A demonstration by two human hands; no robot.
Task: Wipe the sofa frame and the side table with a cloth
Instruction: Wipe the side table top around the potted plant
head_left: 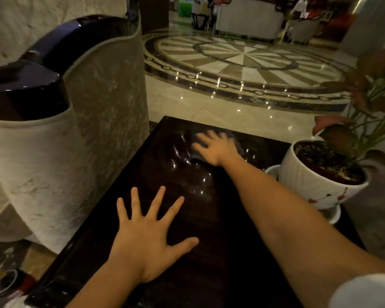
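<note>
left hand (147,236): flat on the near part of the dark glossy counter (220,252), fingers spread wide, gripping nothing.
right hand (216,147): stretched to the far part of the counter, palm down, fingers spread and pressed on the cloth; blurred.
cloth (237,144): dark grey, flat under the right hand near the counter's far edge, only its rim showing around the fingers.
counter surface: wet-looking streaks shine between the two hands.
sofa (102,90): left of the counter, pale textured upholstery with a glossy dark frame (25,90) on top.
potted plant (320,170): white pot on a saucer, at the counter's right edge, near the right forearm.
</note>
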